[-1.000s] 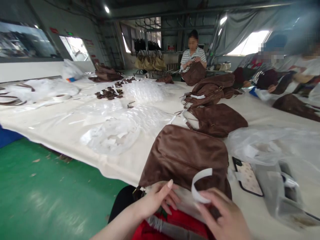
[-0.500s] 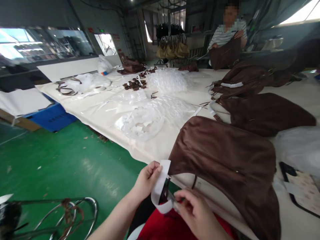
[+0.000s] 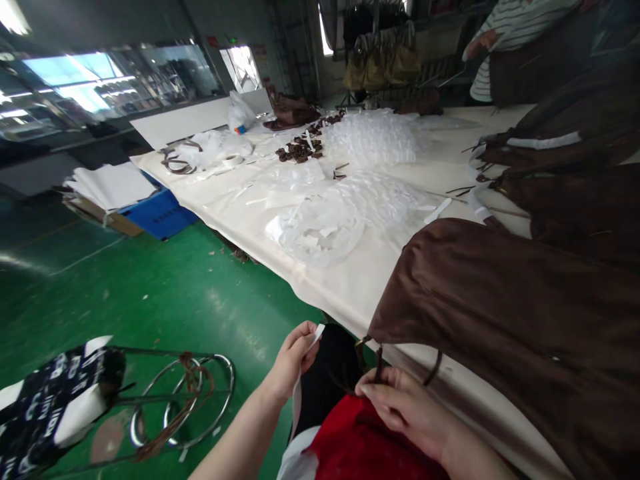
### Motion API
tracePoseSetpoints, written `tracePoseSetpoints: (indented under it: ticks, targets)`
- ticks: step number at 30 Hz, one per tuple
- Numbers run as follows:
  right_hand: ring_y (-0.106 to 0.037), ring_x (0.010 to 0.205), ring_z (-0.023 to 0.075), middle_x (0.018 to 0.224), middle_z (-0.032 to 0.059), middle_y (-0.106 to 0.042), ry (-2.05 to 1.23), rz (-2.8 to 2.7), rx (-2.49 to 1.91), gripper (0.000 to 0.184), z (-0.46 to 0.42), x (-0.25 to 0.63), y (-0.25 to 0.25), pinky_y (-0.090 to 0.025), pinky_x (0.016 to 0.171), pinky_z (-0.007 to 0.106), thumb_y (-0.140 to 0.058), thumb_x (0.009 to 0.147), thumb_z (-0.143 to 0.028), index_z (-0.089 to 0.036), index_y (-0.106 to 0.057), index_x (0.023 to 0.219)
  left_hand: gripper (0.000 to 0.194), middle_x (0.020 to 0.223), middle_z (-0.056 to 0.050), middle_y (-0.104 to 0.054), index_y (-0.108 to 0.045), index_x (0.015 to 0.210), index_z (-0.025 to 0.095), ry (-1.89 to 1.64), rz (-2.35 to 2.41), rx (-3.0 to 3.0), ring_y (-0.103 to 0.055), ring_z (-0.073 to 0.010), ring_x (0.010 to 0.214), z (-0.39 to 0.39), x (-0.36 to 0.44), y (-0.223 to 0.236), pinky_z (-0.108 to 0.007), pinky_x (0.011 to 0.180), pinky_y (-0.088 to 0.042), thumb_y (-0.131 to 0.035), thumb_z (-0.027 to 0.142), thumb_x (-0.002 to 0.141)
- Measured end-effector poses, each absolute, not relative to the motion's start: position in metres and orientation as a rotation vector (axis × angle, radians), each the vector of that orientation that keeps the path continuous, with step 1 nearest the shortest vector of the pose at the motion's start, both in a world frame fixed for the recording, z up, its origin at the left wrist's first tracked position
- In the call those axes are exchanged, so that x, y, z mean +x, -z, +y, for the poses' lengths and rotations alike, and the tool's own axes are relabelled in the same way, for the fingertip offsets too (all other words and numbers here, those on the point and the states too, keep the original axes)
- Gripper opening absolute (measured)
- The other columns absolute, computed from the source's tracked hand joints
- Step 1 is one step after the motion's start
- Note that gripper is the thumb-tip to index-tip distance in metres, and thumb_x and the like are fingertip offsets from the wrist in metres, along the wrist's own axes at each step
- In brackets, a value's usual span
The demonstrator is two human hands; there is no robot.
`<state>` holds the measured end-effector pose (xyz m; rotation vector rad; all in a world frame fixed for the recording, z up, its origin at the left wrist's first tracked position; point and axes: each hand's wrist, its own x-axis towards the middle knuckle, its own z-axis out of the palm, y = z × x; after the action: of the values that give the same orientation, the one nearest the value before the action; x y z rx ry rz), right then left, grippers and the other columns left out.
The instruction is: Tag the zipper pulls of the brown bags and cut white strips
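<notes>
My left hand (image 3: 295, 357) is closed on a white strip (image 3: 319, 331), whose lower end hangs below the fingers. To its right, my right hand (image 3: 403, 403) pinches a thin dark brown strap (image 3: 379, 362) at the corner of a brown bag (image 3: 480, 293). Small metal fittings join strap and bag there. The bag lies flat on the pale-covered table (image 3: 350, 293), its corner at the edge nearest me. Both hands are over my lap, apart from each other. What lies inside the right fingertips is partly hidden.
A clear plastic bag with white scraps (image 3: 320, 233) and clear plastic wrapping (image 3: 375, 137) lie on the table. More brown bags (image 3: 575, 200) are at right. A co-worker in a striped shirt (image 3: 525, 27) stands behind. A metal-framed stool (image 3: 185, 393) is at lower left.
The view has swung right-to-left, so the scene sits further right. The white strip, earlier looped between both hands, now hangs from my left hand only. My right hand now grips the brown strap.
</notes>
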<state>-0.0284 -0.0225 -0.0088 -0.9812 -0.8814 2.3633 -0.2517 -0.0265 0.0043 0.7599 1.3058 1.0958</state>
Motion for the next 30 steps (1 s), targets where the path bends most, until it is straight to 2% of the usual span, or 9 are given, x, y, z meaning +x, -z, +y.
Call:
tracePoseSetpoints:
  ticks: [2,5,7,10,16,22,30]
  targets:
    - [-0.031,0.041,0.0032,0.045,-0.0080,-0.044,-2.301,-0.997,-0.999,0.029,-0.025,-0.026,0.000,-0.021,0.042,0.018,-0.080,0.069,-0.040,-0.015,-0.074,0.083,0.033,0.054,0.009,-0.035,-0.049,0.074,0.017,-1.047,1.271,0.869,-0.025,-0.0035,0.044,-0.031,-0.254,-0.009,-0.016,0.043,-0.018,-0.068,0.044,0.077]
    - [-0.046,0.054,0.0068,0.066,-0.0007,-0.062,-2.125,-1.011,-1.030,0.028,-0.025,-0.025,-0.006,-0.037,0.052,0.020,-0.083,0.065,-0.040,-0.017,-0.075,0.079,0.039,0.060,0.005,-0.047,-0.051,0.069,0.015,-0.958,1.233,0.990,-0.036,-0.0052,0.053,-0.037,-0.257,-0.014,-0.017,0.050,-0.028,-0.078,0.043,0.070]
    - [-0.052,0.059,0.0088,0.076,0.0015,-0.066,-2.030,-0.910,-1.042,0.028,-0.023,-0.027,-0.008,-0.042,0.055,0.021,-0.083,0.065,-0.041,-0.019,-0.075,0.080,0.039,0.059,0.003,-0.051,-0.054,0.068,0.014,-0.900,1.243,1.029,-0.039,-0.0062,0.053,-0.042,-0.256,-0.015,-0.018,0.050,-0.031,-0.079,0.043,0.069]
    - [-0.054,0.057,0.0090,0.070,-0.0002,-0.065,-1.924,-0.700,-1.045,0.027,-0.020,-0.029,-0.010,-0.044,0.053,0.020,-0.081,0.069,-0.041,-0.021,-0.073,0.084,0.035,0.059,0.000,-0.056,-0.060,0.067,0.012,-0.834,1.294,1.154,-0.045,-0.0088,0.054,-0.048,-0.254,-0.017,-0.021,0.052,-0.036,-0.076,0.043,0.073]
    - [-0.057,0.054,0.0088,0.068,-0.0001,-0.067,-1.780,-0.505,-1.074,0.026,-0.016,-0.027,-0.012,-0.046,0.048,0.018,-0.081,0.069,-0.041,-0.019,-0.072,0.079,0.027,0.070,-0.007,-0.065,-0.069,0.075,0.013,-0.736,1.289,1.504,-0.056,-0.0148,0.062,-0.053,-0.256,-0.025,-0.024,0.059,-0.041,-0.066,0.038,0.085]
    - [-0.059,0.053,0.0080,0.068,-0.0007,-0.069,-1.756,-0.431,-1.147,0.027,-0.012,-0.025,-0.004,-0.048,0.047,0.015,-0.084,0.067,-0.037,-0.018,-0.072,0.082,0.024,0.070,-0.005,-0.067,-0.069,0.078,0.014,-0.632,1.253,1.692,-0.059,-0.0138,0.065,-0.056,-0.263,-0.030,-0.022,0.062,-0.041,-0.065,0.037,0.086]
    - [-0.060,0.053,0.0091,0.064,-0.0003,-0.068,-1.698,-0.528,-1.253,0.035,-0.013,-0.028,-0.005,-0.048,0.046,0.016,-0.084,0.065,-0.043,-0.016,-0.070,0.083,0.026,0.069,-0.003,-0.065,-0.065,0.077,0.014,-0.619,1.253,1.763,-0.056,-0.0108,0.062,-0.057,-0.264,-0.034,-0.020,0.059,-0.040,-0.065,0.037,0.087]
